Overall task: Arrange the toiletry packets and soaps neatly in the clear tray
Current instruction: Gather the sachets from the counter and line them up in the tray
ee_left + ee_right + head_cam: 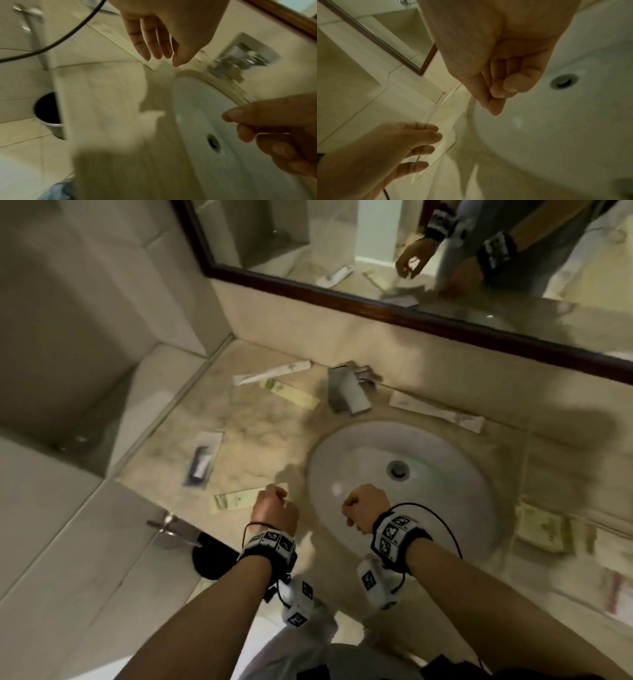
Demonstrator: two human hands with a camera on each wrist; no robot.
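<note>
Several toiletry packets lie on the marble counter (260, 440). A pale yellow packet (233, 501) lies at the front edge, and my left hand (272, 506) hovers just over its right end with straight fingers (147, 54) and holds nothing. Further back are a clear packet with a dark item (203, 460), a yellow packet (291, 393) and a long white packet (272, 373). Another white packet (436, 410) lies right of the faucet. My right hand (359, 508) is over the sink's front rim, fingers curled, thumb (510, 85) on them, empty. Blurred yellow soap boxes (541, 529) sit at the right; I cannot make out the tray.
The white sink basin (428, 446) fills the counter's middle, with a chrome faucet (346, 392) behind it. A framed mirror (376, 309) runs along the back wall. Below the counter's left edge stands a dark round bin (209, 556).
</note>
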